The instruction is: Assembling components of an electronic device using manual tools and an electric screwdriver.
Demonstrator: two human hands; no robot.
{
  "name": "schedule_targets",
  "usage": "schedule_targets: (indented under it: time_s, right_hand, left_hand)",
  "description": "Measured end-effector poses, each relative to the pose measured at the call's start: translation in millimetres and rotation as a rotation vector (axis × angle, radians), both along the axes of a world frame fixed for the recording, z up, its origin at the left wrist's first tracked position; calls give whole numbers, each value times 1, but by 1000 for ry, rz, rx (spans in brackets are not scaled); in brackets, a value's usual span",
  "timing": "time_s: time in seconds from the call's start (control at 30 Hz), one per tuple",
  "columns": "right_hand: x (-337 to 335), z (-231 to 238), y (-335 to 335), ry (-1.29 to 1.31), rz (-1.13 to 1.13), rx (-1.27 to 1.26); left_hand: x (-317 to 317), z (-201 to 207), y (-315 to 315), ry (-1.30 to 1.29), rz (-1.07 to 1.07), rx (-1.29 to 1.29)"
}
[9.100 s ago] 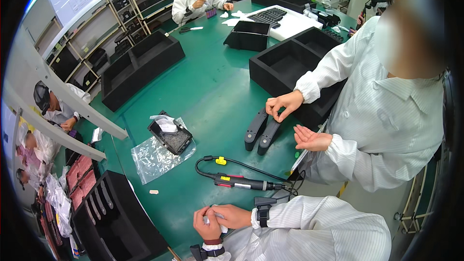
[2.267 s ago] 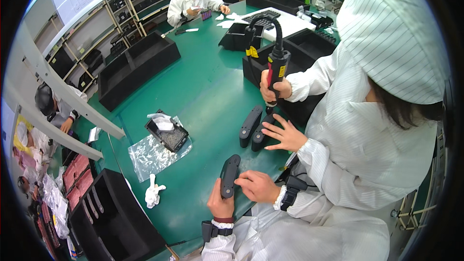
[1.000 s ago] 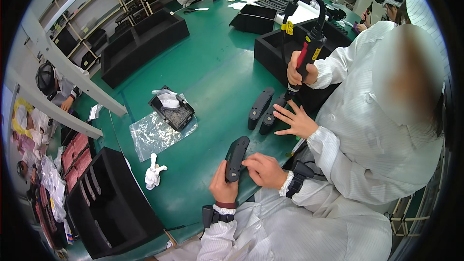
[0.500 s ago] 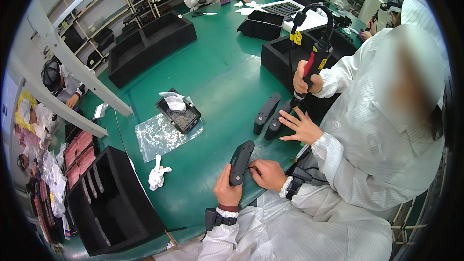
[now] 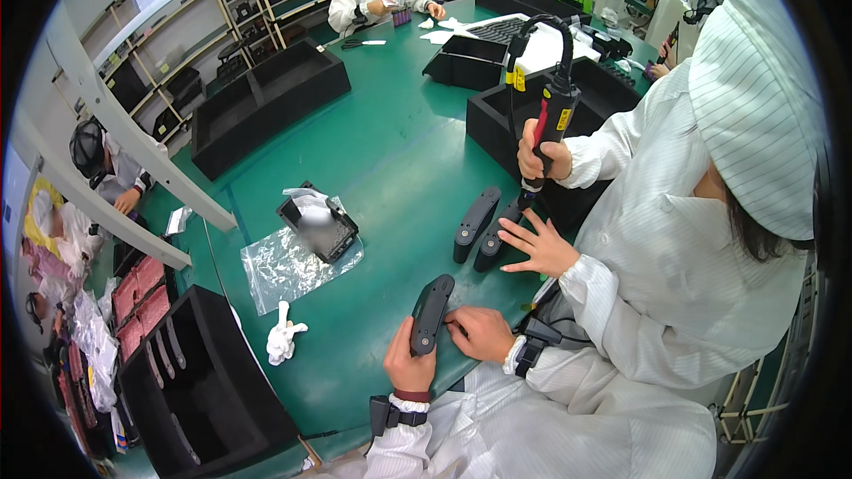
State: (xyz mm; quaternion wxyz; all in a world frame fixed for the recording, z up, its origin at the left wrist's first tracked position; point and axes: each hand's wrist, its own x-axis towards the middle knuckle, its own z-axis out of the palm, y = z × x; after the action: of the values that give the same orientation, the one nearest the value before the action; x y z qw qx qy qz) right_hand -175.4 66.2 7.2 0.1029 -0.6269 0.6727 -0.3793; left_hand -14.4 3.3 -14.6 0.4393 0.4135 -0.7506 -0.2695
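Note:
My left hand (image 5: 408,365) is closed around the lower end of a long black rounded housing (image 5: 432,312), tilted up off the green table (image 5: 373,186). Screw heads show on the housing's face. Just to its right lies my right hand (image 5: 482,334), its fingers curled and thumb side toward the housing; whatever is between its fingertips is hidden. Two similar black housings (image 5: 477,223) stand farther off, side by side. A co-worker's hand grips a black and red electric screwdriver (image 5: 552,113) with its tip down on the right one, and the other hand steadies that housing.
An open black box (image 5: 335,235) with a white bag on it sits on a clear plastic bag (image 5: 284,275). Nearby is a crumpled white cloth (image 5: 282,339). Black foam trays (image 5: 266,93) stand left, back and right. The co-worker's sleeve (image 5: 612,302) is close to my right arm.
The view has shifted slightly, so the table things sit a little lower and to the left. My left hand still holds the housing, and the screwdriver remains on the co-worker's housing.

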Motion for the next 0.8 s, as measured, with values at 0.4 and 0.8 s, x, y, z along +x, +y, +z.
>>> schedule_targets:
  time_s: [0.4, 0.8]
  right_hand:
    - [-1, -6, 1, -8, -26, -52]
    - [0, -4, 4, -50, -3, 7]
  left_hand:
    - [11, 14, 6, 141, 62, 314]
    - [2, 87, -6, -153, -59, 141]
